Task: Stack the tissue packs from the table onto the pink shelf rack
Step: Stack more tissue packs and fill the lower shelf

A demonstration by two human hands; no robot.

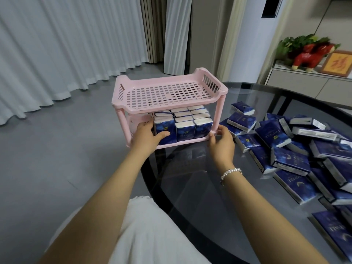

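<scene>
- Single view only, from a camera worn on the person's head; no second view, so nothing shared.
- It faces forward and tilts down, over the lap and along both forearms.
- Wide-angle lens: the curtains at left bow, and the rim of the round glass surface curves strongly.
- Near range: the left hand and right hand sit around mid-frame, at arm's reach.
- The pink shelf rack stands just beyond the hands, roughly centred, seen from above and in front.
- Loose tissue packs fill the right side, running off the frame edge.
- Upper frame takes in floor, curtains and a cabinet well beyond the surface.
</scene>
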